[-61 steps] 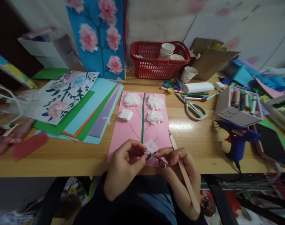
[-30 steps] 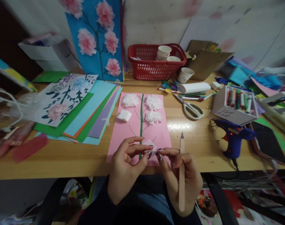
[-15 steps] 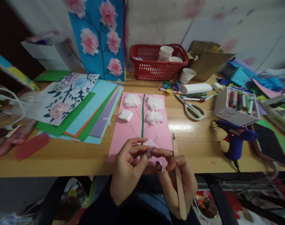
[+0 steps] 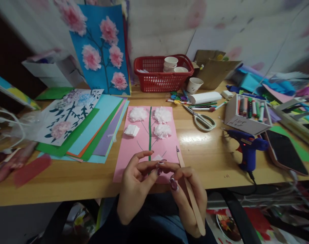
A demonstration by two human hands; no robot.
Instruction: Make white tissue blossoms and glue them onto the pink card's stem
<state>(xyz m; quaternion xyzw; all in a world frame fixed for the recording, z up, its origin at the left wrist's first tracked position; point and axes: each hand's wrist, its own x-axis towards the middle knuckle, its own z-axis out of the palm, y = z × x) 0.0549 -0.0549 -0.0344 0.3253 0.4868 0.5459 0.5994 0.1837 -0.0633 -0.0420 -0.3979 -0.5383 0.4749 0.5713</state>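
My left hand (image 4: pixel 135 186) pinches a small piece of white tissue paper (image 4: pixel 158 158) between thumb and fingers; most of it is hidden. My right hand (image 4: pixel 187 196) holds a wooden craft stick (image 4: pixel 195 208) slanting across its fingers, dark at the upper tip. Its index fingertip meets the left fingertips. Both hands hover over the lower part of a pink sheet (image 4: pixel 123 156). On that sheet are a green stem (image 4: pixel 150 132) with thin drawn branches, fluffy white tissue flowers (image 4: pixel 162 115) and a folded white tissue wad (image 4: pixel 131 130).
Scissors (image 4: pixel 204 122), a blue glue gun (image 4: pixel 248 149) with a red light, a marker box (image 4: pixel 246 118) and a phone (image 4: pixel 286 150) lie right. Coloured paper (image 4: pixel 93 135) is stacked left. Behind stand a red basket (image 4: pixel 161 83), a paper cup (image 4: pixel 195 84) and a blue flower picture (image 4: pixel 93 79).
The camera view has shifted slightly, moving the tabletop items left and a little down. Both hands keep their grip near each other; less of the white tissue shows now.
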